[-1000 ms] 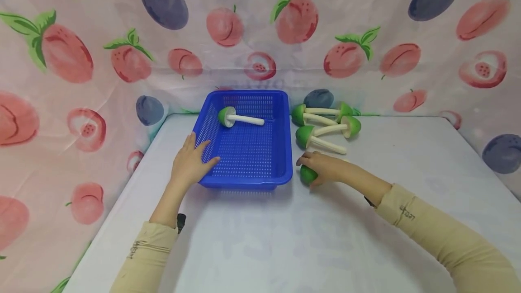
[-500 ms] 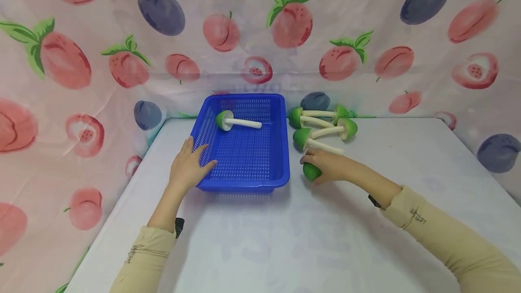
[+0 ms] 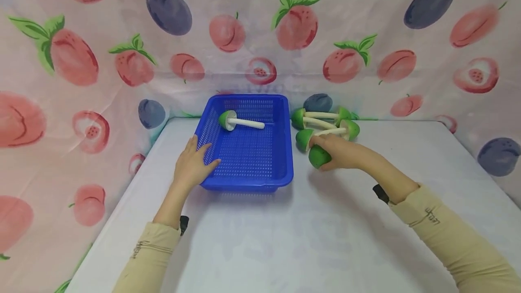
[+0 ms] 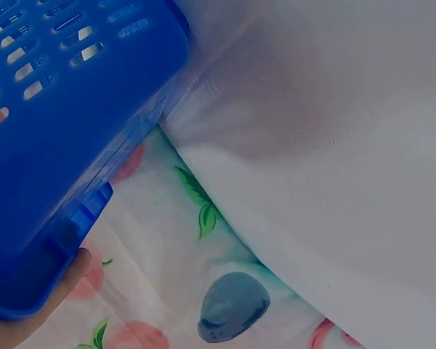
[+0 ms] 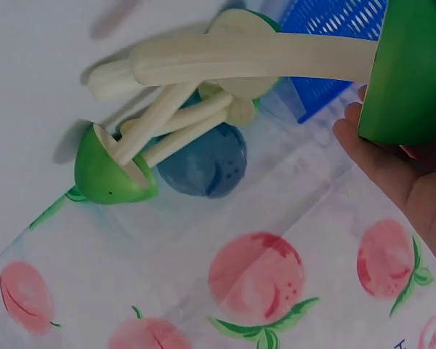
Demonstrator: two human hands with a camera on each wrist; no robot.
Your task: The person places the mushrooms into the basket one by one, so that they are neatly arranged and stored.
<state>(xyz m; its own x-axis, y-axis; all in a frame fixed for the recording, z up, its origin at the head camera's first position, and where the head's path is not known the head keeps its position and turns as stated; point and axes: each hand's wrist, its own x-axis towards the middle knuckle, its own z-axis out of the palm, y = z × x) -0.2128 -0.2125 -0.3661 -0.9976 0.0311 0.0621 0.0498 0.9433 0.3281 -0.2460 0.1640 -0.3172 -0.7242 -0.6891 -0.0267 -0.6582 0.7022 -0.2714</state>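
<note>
A toy mushroom with a green cap (image 3: 319, 156) and a long cream stem (image 5: 312, 57) is held above the table by my right hand (image 3: 341, 150). The fingers grip it around the cap, with the stem pointing away from the palm in the right wrist view. Just beyond that hand lie several similar mushrooms (image 3: 318, 115) in a cluster. My left hand (image 3: 191, 164) rests with spread, fairly straight fingers on the left rim of a blue plastic basket (image 3: 286, 157). Inside the basket, near its back, one mushroom (image 3: 249, 123) lies on its side.
A white-covered table (image 3: 260, 243) carries everything. Behind and to the left rises a cloth backdrop (image 3: 240, 69) printed with peaches and plums. The mushroom cluster sits close to the basket's right wall and the table's back edge.
My right hand has lifted the mushroom from the table and carried it up and slightly away, over the front of the cluster. The left hand stays on the basket rim.
</note>
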